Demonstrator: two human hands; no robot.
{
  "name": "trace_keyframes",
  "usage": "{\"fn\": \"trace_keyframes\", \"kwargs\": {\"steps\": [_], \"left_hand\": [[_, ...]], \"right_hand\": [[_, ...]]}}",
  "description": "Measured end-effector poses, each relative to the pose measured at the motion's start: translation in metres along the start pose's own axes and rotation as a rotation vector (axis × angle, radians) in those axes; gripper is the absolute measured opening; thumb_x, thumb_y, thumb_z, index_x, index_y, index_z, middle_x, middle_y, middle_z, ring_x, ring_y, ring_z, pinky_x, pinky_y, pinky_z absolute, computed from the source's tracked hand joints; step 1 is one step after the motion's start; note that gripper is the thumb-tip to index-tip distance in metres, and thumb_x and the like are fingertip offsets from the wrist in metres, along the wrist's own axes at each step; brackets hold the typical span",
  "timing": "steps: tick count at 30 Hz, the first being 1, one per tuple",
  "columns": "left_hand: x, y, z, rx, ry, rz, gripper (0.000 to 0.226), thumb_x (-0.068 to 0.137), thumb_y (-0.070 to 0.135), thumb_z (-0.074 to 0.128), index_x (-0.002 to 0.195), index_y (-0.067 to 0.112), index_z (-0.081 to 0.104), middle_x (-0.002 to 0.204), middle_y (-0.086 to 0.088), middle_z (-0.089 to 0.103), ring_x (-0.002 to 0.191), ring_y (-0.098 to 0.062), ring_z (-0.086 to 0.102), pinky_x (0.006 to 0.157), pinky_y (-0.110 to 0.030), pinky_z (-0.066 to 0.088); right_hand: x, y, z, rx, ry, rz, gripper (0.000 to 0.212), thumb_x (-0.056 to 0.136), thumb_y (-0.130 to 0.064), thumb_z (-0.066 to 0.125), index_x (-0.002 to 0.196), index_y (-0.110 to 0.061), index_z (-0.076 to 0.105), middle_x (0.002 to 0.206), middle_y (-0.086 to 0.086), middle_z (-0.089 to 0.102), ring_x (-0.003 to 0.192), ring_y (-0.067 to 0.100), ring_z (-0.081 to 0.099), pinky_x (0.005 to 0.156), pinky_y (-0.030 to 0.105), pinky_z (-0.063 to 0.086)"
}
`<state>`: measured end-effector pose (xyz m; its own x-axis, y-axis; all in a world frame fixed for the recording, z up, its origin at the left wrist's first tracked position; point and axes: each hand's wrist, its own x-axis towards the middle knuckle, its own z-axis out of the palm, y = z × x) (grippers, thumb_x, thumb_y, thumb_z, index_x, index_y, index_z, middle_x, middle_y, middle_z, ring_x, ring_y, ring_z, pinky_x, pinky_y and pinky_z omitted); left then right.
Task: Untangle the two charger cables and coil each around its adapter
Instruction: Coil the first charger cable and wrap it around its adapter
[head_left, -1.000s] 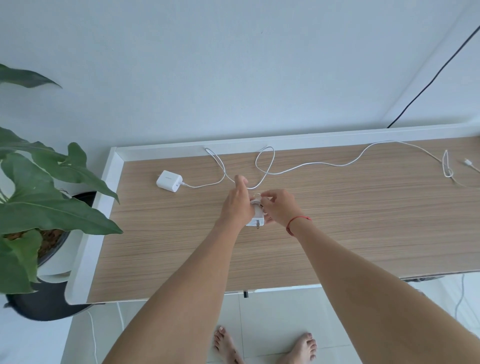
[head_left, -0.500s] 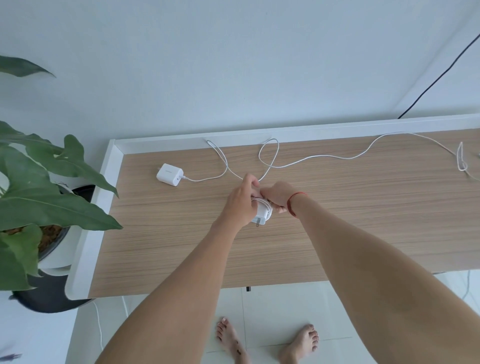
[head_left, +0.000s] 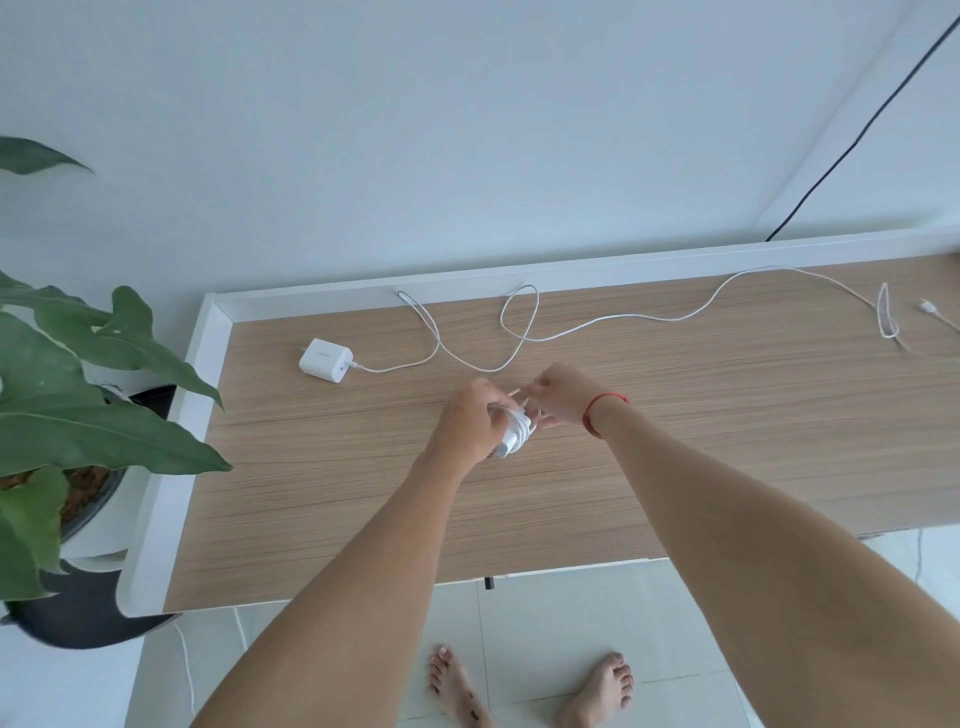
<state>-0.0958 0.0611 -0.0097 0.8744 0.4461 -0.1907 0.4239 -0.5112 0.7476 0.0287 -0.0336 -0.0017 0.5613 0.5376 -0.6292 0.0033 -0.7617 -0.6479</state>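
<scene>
White adapter (head_left: 325, 360) lies flat far left, its loose cable (head_left: 667, 318) snaking right; second adapter (head_left: 506, 449), wrapped in wound cable (head_left: 521, 423), held mid-table.

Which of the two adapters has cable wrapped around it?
The adapter gripped in the left hand; the other adapter lies on the desk, its cable trailing loose.

A: Desk top (head_left: 675, 441) finish?
B: Wood-grain laminate, matt. Raised rim (head_left: 171, 441) along the left and far edges is smooth white.
A: Chargers?
B: Adapter (head_left: 324, 360) near the far left corner is glossy white plastic. Loose cable (head_left: 670, 318) has a smooth white sheath. Second adapter (head_left: 506, 448) and wound cable (head_left: 522, 423) look the same. Floor tiles (head_left: 571, 613) are pale and glossy.
</scene>
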Motion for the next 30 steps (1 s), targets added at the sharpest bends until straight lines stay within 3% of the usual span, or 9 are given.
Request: {"fn": "trace_keyframes", "kwargs": {"steps": [4,8,10,12,15,17,21,25,30], "left_hand": [[-0.003,-0.001,-0.005,-0.043,-0.106,-0.074,0.045,0.067,0.022,0.086,0.109,0.017,0.071,0.106,0.005,0.057,0.096,-0.011,0.058,0.079,-0.021,0.045],[-0.004,-0.002,0.001,-0.035,-0.012,-0.098,0.053,0.059,0.026,0.092,0.105,0.015,0.069,0.105,0.005,0.055,0.094,-0.012,0.057,0.071,-0.015,0.040],[-0.007,0.002,0.005,-0.058,0.080,-0.120,0.050,0.059,0.026,0.092,0.101,0.014,0.069,0.103,0.003,0.055,0.090,-0.012,0.055,0.064,-0.010,0.037],[-0.008,0.001,0.008,-0.086,0.137,-0.138,0.050,0.056,0.029,0.093,0.098,0.014,0.069,0.102,0.002,0.054,0.088,-0.010,0.054,0.063,-0.009,0.037],[-0.009,-0.005,0.008,-0.163,0.147,-0.169,0.052,0.053,0.028,0.095,0.095,0.015,0.068,0.105,0.002,0.055,0.090,-0.010,0.055,0.069,-0.013,0.042],[-0.010,-0.008,0.008,-0.199,0.109,-0.196,0.054,0.052,0.029,0.095,0.097,0.018,0.068,0.107,0.001,0.060,0.093,-0.013,0.060,0.073,-0.021,0.049],[-0.011,-0.010,0.006,-0.319,0.018,-0.252,0.065,0.065,0.032,0.089,0.123,0.017,0.064,0.114,0.004,0.066,0.103,-0.011,0.063,0.089,-0.030,0.055],[-0.011,-0.013,0.004,-0.534,-0.012,-0.375,0.045,0.088,0.029,0.070,0.127,0.011,0.063,0.120,-0.001,0.067,0.110,-0.014,0.063,0.100,-0.038,0.051],[-0.011,-0.004,0.007,-0.606,-0.012,-0.443,0.049,0.090,0.025,0.068,0.134,0.009,0.056,0.126,-0.007,0.061,0.111,-0.017,0.061,0.086,-0.030,0.054]], "right_hand": [[-0.003,0.009,0.006,0.023,0.070,-0.028,0.031,0.093,-0.018,0.050,0.075,0.002,0.064,0.075,0.016,0.067,0.073,0.026,0.066,0.087,0.045,0.054],[-0.010,0.012,0.012,0.078,0.100,-0.016,0.033,0.091,-0.029,0.056,0.071,-0.003,0.062,0.068,0.010,0.051,0.063,0.020,0.046,0.065,0.035,0.045],[-0.009,0.022,0.017,0.209,0.113,0.003,0.045,0.085,-0.035,0.062,0.080,0.010,0.065,0.074,0.019,0.066,0.071,0.033,0.063,0.080,0.044,0.056],[-0.009,0.029,0.022,0.328,0.111,0.031,0.034,0.085,-0.026,0.067,0.081,0.008,0.067,0.091,0.027,0.071,0.091,0.041,0.069,0.093,0.050,0.052],[-0.013,0.032,0.021,0.585,0.099,0.125,0.020,0.084,-0.007,0.071,0.095,0.010,0.067,0.087,0.021,0.069,0.084,0.030,0.070,0.090,0.038,0.056],[-0.014,0.035,0.021,0.707,0.073,0.142,0.019,0.084,-0.002,0.070,0.101,0.003,0.063,0.086,0.014,0.065,0.077,0.022,0.066,0.076,0.027,0.059],[-0.018,0.040,0.026,0.734,0.151,0.176,0.022,0.083,-0.002,0.070,0.101,-0.004,0.058,0.096,0.012,0.063,0.079,0.020,0.064,0.058,0.020,0.056],[-0.017,0.034,0.035,0.629,0.294,0.252,0.020,0.080,-0.019,0.076,0.087,-0.010,0.059,0.081,0.004,0.061,0.071,0.017,0.062,0.049,0.015,0.051],[-0.013,0.040,0.050,0.631,0.299,0.229,0.023,0.069,-0.019,0.072,0.076,0.002,0.074,0.080,0.017,0.074,0.081,0.027,0.071,0.081,0.035,0.059]]}}
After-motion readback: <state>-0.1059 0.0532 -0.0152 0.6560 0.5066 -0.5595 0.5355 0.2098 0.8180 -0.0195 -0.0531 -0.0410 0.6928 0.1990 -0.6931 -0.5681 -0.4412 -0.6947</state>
